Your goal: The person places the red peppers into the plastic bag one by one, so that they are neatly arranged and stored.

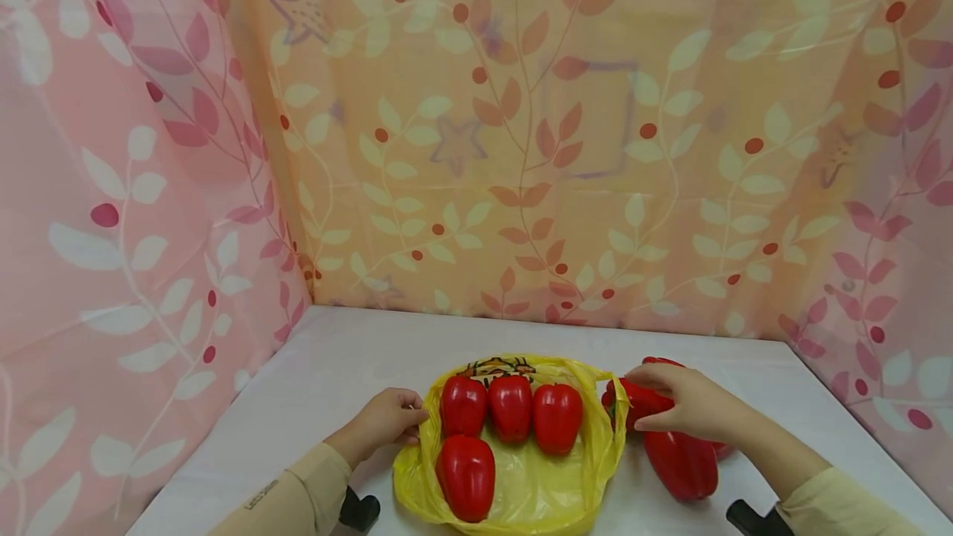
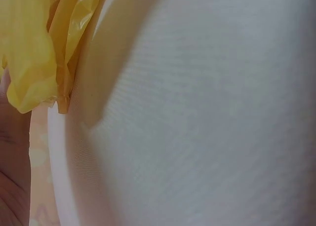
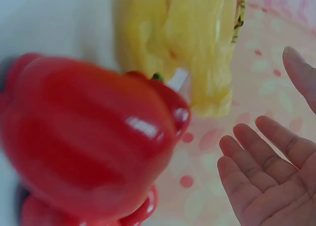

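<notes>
A yellow plastic bag (image 1: 536,486) lies spread on the white table with its mouth wide. Several red bell peppers (image 1: 467,478) rest on it, three of them in a row at the back. At its left rim my left hand (image 1: 383,424) pinches the plastic; in the left wrist view the bag (image 2: 32,53) mostly covers that hand. To the right of the bag, my right hand (image 1: 696,408) reaches over more red peppers (image 1: 681,466), fingers spread. The right wrist view has this hand (image 3: 276,181) palm showing and holding nothing, with a large red pepper (image 3: 89,137) nearby.
The white table (image 1: 298,412) reaches back to a patterned yellow curtain (image 1: 447,189). Pink leafy curtains (image 1: 164,271) stand along both sides. A loop of the bag hangs right beside the loose peppers.
</notes>
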Demonstrator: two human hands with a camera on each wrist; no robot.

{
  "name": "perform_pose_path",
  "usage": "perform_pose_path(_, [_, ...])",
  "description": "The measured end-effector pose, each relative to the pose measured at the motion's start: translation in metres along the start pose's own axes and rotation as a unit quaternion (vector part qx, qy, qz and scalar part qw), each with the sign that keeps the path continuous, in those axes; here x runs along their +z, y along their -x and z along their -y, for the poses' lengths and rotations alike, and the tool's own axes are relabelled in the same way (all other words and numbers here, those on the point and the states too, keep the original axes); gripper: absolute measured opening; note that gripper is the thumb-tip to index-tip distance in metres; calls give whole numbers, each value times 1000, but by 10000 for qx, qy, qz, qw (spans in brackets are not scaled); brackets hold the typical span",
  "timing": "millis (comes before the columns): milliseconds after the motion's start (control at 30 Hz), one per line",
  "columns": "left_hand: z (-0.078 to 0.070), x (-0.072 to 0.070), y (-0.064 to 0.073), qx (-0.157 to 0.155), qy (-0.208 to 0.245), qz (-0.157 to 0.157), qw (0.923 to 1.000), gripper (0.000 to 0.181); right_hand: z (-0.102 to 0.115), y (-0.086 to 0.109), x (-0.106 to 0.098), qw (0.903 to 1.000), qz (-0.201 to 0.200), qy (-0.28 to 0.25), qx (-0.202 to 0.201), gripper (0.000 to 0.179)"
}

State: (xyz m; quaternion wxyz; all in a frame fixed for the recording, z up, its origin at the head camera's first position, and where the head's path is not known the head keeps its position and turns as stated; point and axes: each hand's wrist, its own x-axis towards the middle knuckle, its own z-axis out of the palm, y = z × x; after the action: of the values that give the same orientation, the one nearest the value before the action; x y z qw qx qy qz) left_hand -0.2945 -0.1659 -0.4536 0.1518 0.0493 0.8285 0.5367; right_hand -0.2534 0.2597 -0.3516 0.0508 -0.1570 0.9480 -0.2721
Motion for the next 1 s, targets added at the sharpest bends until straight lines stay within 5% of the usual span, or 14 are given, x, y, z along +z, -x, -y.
perform_pose_path(467, [-3, 0, 1, -45, -1, -18, 10000, 14, -44, 30, -9, 9970, 69, -584, 502, 82])
perform_pose_path(1000, [2, 0, 0, -47, 73, -24, 10000, 13, -76, 50, 8, 9971, 128, -466, 592, 85])
